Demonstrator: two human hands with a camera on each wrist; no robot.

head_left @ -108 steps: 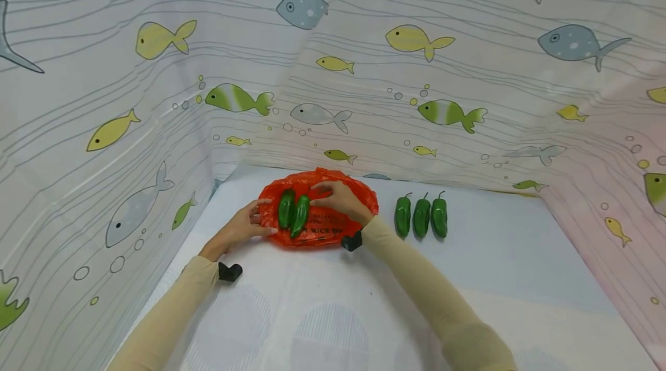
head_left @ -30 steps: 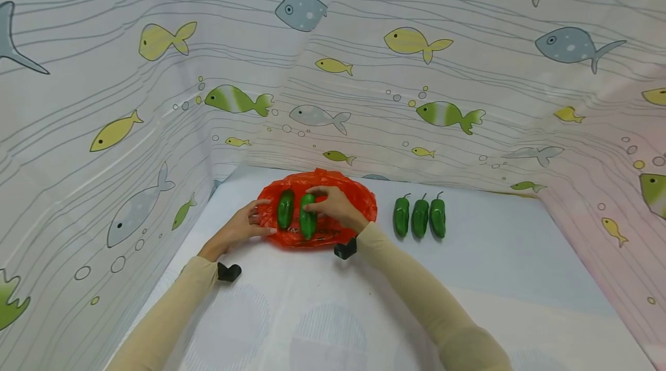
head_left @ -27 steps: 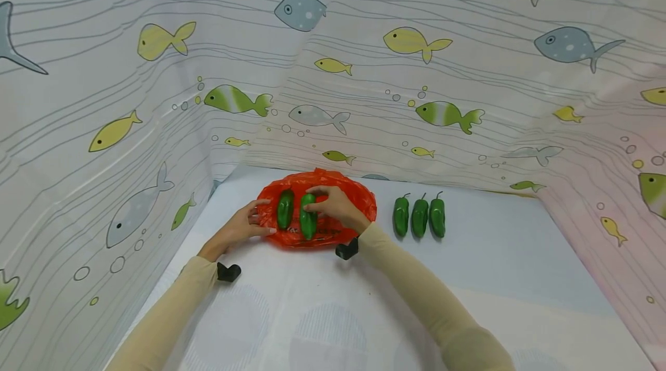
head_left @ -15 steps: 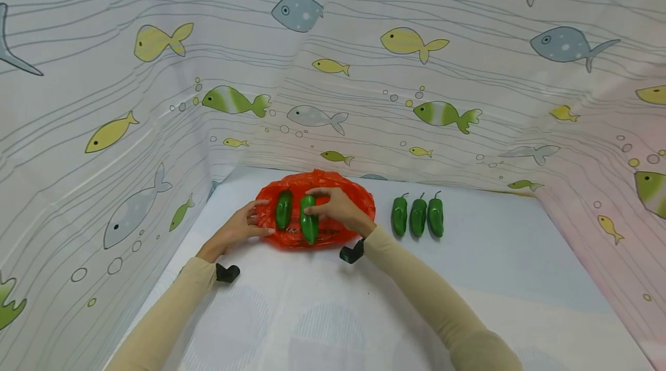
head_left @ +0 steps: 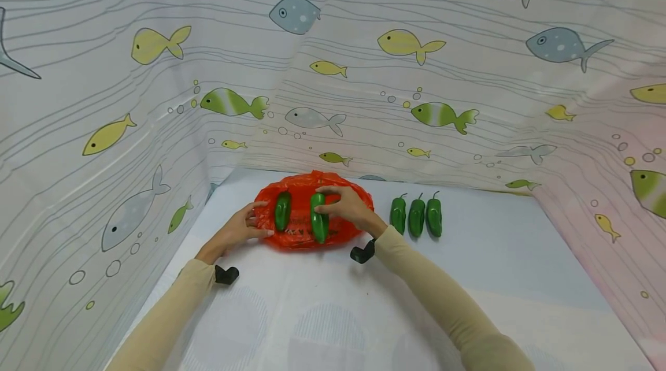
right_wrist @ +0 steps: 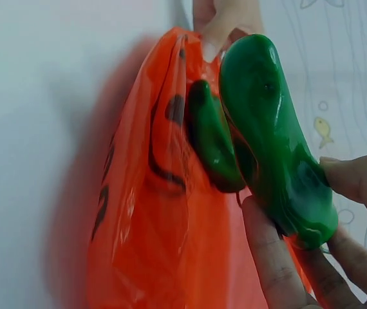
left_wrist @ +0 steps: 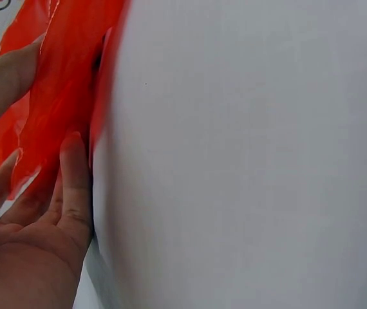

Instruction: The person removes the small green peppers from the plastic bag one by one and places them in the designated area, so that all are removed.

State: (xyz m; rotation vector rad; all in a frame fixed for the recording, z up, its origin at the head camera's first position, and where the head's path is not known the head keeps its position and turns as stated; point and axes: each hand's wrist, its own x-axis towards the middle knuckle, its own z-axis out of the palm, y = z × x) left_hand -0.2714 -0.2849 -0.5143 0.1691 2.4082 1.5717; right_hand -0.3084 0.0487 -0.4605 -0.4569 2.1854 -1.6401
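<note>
A crumpled red plastic bag (head_left: 296, 239) with dark lettering lies on the table, spread into an oval. One green pepper (head_left: 282, 211) rests on it near its left side. My right hand (head_left: 347, 207) pinches another green pepper (right_wrist: 273, 135) near its stem end between thumb and fingers, holding it above the bag. My left hand (head_left: 240, 229) touches the left rim of the bag, its fingers spread and mostly straight; in the left wrist view the fingertips (left_wrist: 74, 151) lie against the red plastic.
Three green peppers (head_left: 417, 218) lie side by side on the white cloth (head_left: 322, 290) to the right of the bag. Fish-printed curtains (head_left: 364, 88) surround the table on the back and sides. A dark wrist mount (head_left: 227, 275) sits on each arm.
My right hand has taken hold of the right one of two peppers on the bag, raised it and carried it slightly right. The left hand keeps its place at the rim.
</note>
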